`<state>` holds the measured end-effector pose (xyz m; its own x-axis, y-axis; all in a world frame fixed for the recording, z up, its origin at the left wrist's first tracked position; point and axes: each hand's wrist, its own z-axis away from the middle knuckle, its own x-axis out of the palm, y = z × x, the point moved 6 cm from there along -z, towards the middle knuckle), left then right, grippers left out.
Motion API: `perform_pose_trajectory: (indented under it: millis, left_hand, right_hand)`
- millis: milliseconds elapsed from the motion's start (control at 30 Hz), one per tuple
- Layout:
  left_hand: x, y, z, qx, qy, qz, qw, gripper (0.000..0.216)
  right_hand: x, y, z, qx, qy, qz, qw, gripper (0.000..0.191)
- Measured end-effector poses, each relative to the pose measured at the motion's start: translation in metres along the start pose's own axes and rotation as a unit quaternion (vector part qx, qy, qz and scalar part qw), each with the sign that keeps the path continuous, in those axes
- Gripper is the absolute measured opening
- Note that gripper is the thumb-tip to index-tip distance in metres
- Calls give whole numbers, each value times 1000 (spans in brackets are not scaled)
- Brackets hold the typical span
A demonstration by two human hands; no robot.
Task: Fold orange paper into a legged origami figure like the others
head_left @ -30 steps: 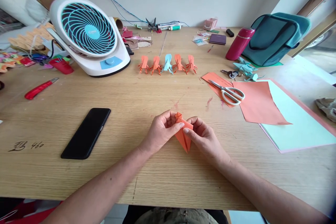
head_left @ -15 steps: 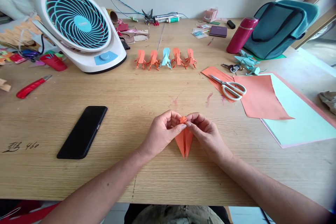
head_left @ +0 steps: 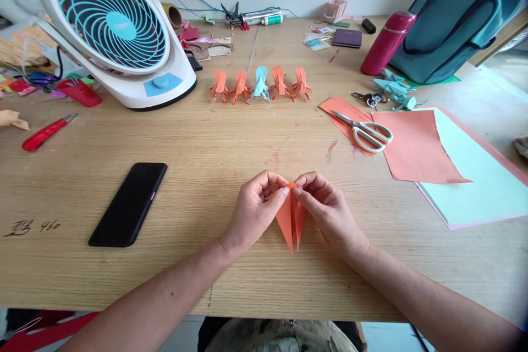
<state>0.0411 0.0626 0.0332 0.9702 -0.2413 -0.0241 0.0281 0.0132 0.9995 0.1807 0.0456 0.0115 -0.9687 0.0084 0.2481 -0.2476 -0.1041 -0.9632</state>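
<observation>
Between my two hands is an orange folded paper piece (head_left: 292,220), its pointed flaps hanging down toward me with a slit between them. My left hand (head_left: 258,203) pinches its top on the left side, thumb against the fingers. On the other side my right hand (head_left: 324,206) pinches the same top end. Fingertips hide part of the upper fold. Farther back stands a row of folded paper figures, several orange (head_left: 279,82) and a light blue one (head_left: 260,83) in the middle.
A black phone (head_left: 128,203) lies at left, near a red utility knife (head_left: 48,132) and a white fan (head_left: 165,55). Scissors (head_left: 367,131) rest on orange paper (head_left: 424,146) at right. Behind are keys (head_left: 371,100), a pink bottle (head_left: 388,44) and a teal bag (head_left: 449,33).
The small folded top of the orange paper has flattened between my fingertips, and its lower points have spread slightly apart. The whole view has shifted a little.
</observation>
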Motion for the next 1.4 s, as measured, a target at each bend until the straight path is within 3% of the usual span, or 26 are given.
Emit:
perform_pose_trajectory:
  millis: [467,967,1400]
  left_hand:
    - [2,-5,-2,18,33,-4,999,6]
    - [7,9,1,110,23,-72,991,15]
    - [5,6,-1,87,32,-44,995,9]
  right_hand:
    - [3,-1,0,-3,1,-13,1000,23]
    - [4,-2,0,33,3,-17,999,26]
    - [2,-4,1,15,16,-7,1000,24]
